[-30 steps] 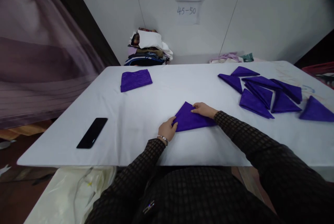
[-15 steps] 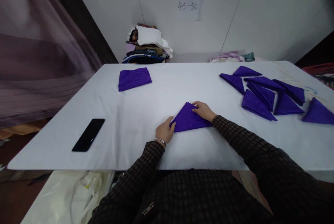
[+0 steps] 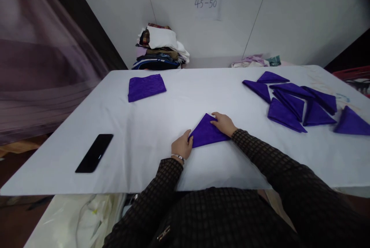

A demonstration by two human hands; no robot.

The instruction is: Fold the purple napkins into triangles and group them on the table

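Observation:
In front of me a purple cloth napkin [image 3: 206, 131], folded to a triangle, lies flat on the white-covered table [image 3: 153, 132]. My left hand [image 3: 182, 146] pinches its left corner between thumb and fingers. At the upper right edge, my right hand [image 3: 224, 124] grips the folded layers near the top point, and my wrist and sleeve hide the right corner. Several purple folded napkins [image 3: 285, 115] lie in a loose group to the right, some overlapping. One more purple napkin [image 3: 147, 87], folded to a near-rectangle, rests at the back left.
A black phone [image 3: 94, 153] lies on the table's left side. Behind the table stands a pile of folded clothes [image 3: 160, 47] against the wall, with more fabric [image 3: 251, 61] farther right. Paper signs [image 3: 207, 5] hang on the wall. A sheer curtain [image 3: 40, 59] hangs at left.
The view has shifted slightly. Both hands keep the same hold on the triangular napkin, which looks much the same.

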